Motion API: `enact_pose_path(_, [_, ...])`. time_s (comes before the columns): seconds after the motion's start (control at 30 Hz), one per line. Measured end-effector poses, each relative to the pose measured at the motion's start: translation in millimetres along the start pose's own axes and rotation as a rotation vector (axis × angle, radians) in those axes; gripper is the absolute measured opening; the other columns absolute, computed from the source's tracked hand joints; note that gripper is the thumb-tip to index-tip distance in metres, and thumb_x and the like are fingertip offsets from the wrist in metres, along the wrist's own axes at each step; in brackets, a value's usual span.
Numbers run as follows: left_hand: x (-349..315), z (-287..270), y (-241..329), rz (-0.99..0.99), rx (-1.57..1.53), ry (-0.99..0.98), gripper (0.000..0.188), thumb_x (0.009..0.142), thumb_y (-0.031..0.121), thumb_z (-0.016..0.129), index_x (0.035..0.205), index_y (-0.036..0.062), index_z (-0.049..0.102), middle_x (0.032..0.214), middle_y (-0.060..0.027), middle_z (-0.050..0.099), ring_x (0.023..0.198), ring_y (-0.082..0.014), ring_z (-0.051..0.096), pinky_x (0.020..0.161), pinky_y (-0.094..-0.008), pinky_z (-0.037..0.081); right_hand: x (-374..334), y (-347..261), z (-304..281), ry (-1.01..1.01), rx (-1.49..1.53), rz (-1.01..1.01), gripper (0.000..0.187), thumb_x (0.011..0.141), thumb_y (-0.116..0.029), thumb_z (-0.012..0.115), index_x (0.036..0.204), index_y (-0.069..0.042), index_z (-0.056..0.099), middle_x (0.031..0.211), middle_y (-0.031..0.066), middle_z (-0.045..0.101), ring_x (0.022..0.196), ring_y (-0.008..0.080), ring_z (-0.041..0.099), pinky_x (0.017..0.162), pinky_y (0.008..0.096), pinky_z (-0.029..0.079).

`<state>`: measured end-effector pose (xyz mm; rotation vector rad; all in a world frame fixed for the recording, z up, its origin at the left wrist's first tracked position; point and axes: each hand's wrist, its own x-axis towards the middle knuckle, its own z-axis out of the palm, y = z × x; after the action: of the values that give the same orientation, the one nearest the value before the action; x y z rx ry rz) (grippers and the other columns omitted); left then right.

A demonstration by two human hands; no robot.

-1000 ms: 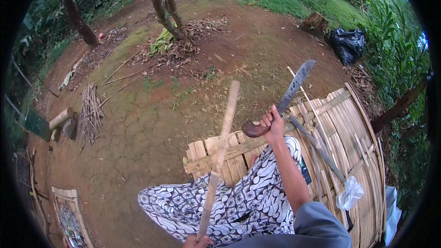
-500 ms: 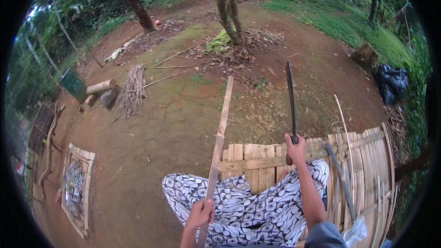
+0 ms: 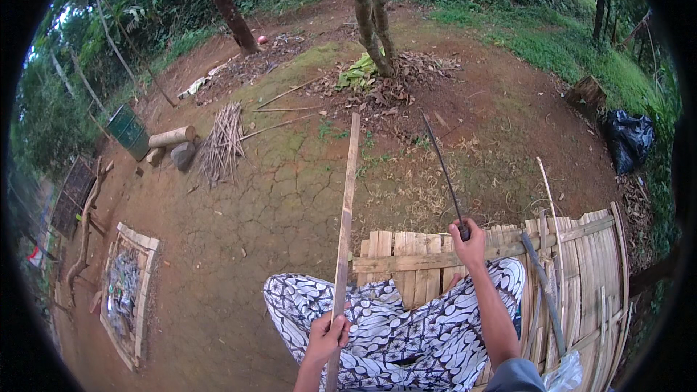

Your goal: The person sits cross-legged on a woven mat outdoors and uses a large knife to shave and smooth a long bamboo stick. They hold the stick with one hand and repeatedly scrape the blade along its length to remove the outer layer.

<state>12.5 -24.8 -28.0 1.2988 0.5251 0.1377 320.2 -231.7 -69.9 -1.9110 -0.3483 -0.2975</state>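
Note:
My left hand (image 3: 328,337) is closed round the lower part of a long flat bamboo strip (image 3: 346,207). The strip slants up and away from my lap, its far end over the bare ground. In my right hand (image 3: 469,241) is a machete (image 3: 444,167), gripped by its dark handle above my right knee. Its long dark blade points forward and a little left, seen nearly edge-on. Blade and strip are apart, with the blade to the right of the strip. Patterned black and white cloth (image 3: 406,327) covers my crossed legs.
I sit on a slatted bamboo platform (image 3: 581,258), where a grey bar (image 3: 544,290) and a thin stick (image 3: 549,203) lie to the right. Ahead stands a tree (image 3: 374,14) amid dry leaves. Left are a stick bundle (image 3: 222,144), a green drum (image 3: 128,133) and a framed pit (image 3: 150,276).
The machete's blade has swung left toward the bamboo strip and turned more edge-on. The strip stands slightly more upright. The whole view has shifted a little.

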Motion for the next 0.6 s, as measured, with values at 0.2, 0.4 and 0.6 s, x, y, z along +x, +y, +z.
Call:
enact_pose_path(0.2, [-1, -7, -9, 0.024, -0.119, -0.062, 0.034, 0.098, 0.027, 0.045, 0.106, -0.0035, 0.055, 0.065, -0.003, 0.048, 0.049, -0.0088, 0.044, 0.044, -0.0216, 0.036, 1, 5, -5, -0.046, 0.032, 0.075, 0.033, 0.085, -0.028, 0.064, 0.07, 0.001, 0.059, 0.052, -0.0022, 0.044, 0.05, 0.0058, 0.037, 0.045, 0.0264, 0.03])
enact_pose_path(0.4, [9, -11, 18, 0.05, -0.141, -0.068, 0.046, 0.098, 0.037, 0.042, 0.101, -0.0056, 0.057, 0.065, -0.0053, 0.05, 0.051, -0.0133, 0.05, 0.047, -0.0256, 0.041, 1, 12, -5, -0.045, -0.031, 0.028, 0.039, 0.085, -0.028, 0.063, 0.061, 0.0, 0.05, 0.049, -0.0025, 0.038, 0.049, 0.0068, 0.031, 0.043, 0.0293, 0.026])
enact_pose_path(0.6, [15, -1, 49, 0.185, -0.254, -0.121, 0.044, 0.096, 0.027, 0.047, 0.128, -0.004, 0.04, 0.087, -0.0138, 0.06, 0.062, -0.0175, 0.055, 0.055, -0.0308, 0.046, 2, 18, -3, -0.02, -0.076, -0.038, 0.04, 0.086, -0.03, 0.062, 0.062, 0.0, 0.052, 0.049, -0.0005, 0.042, 0.047, 0.0077, 0.037, 0.044, 0.0296, 0.03])
